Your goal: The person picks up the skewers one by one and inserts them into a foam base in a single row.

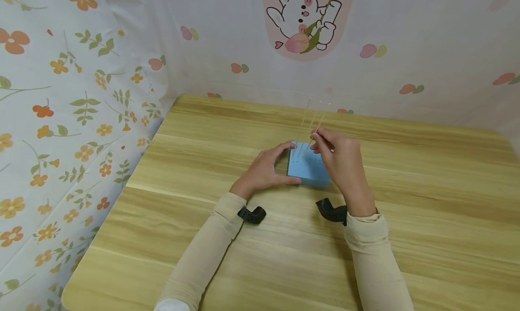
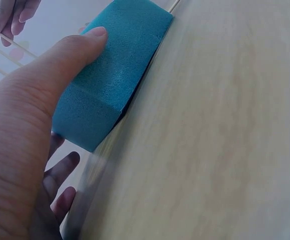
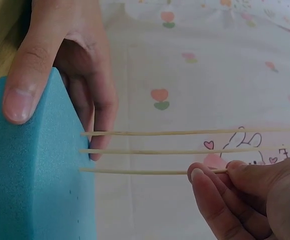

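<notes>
A light-blue foam block (image 1: 309, 173) with rows of small holes in its top sits on the table. My left hand (image 1: 266, 169) grips its left end, the thumb on the near side and fingers round the far side. Two thin wooden skewers (image 3: 160, 133) stand upright in the block, side by side. Beside them is a third skewer (image 3: 134, 172), its lower end at the block's top; my right hand (image 1: 343, 155) pinches it between thumb and fingertips, partway up. Past the block's far corner in the left wrist view, a thin stick end (image 2: 174, 5) shows.
The wooden table (image 1: 195, 148) has rounded corners and meets a patterned cloth (image 1: 227, 40) at the back. Floral cloth (image 1: 85, 121) hangs at the left. Black curved wrist mounts (image 1: 253, 215) jut inward from both sleeves.
</notes>
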Demonstrator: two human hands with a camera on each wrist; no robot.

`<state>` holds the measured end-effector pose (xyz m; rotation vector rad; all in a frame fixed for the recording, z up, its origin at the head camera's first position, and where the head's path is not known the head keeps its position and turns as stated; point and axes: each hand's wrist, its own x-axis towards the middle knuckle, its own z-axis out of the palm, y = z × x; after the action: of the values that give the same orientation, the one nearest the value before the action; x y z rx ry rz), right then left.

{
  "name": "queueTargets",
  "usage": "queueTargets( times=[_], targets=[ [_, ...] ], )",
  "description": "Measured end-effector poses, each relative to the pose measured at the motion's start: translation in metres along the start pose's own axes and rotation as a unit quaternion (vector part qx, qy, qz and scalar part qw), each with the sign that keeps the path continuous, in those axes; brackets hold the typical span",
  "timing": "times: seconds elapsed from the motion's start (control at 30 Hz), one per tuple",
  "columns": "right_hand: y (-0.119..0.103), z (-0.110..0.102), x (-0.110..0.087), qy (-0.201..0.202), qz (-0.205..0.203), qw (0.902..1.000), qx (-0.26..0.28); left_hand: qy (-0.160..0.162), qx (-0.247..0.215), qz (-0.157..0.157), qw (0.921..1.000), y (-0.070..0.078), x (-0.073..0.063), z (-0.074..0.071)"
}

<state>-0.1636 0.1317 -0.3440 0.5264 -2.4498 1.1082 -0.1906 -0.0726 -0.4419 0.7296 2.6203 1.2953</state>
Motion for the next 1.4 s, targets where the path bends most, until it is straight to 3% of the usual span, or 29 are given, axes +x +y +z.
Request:
queueTargets(
  times=[0.37, 0.7, 0.93, 1.4],
  targets=[
    [0.002, 0.0004, 0.0009, 0.003, 0.007, 0.9999, 0.009, 0.007, -0.009, 0.006, 0.9999, 0.0008, -0.0009, 0.0],
    [0.0035, -0.0012, 0.0006, 0.005, -0.014, 0.9999, 0.005, 0.008, 0.0, 0.004, 1.0, 0.0029, 0.0017, -0.0013],
    [0.0023, -0.001, -0.0013, -0.014, 0.002, 0.9997, 0.019, 0.011, 0.002, -0.002, 0.9999, 0.0016, -0.0006, 0.0026],
    [0.0023, 0.0003, -0.0026, 0.004, 0.02, 0.9998, 0.008, 0.01, -0.001, 0.004, 0.9999, 0.0009, -0.0006, 0.0031]
  ],
)
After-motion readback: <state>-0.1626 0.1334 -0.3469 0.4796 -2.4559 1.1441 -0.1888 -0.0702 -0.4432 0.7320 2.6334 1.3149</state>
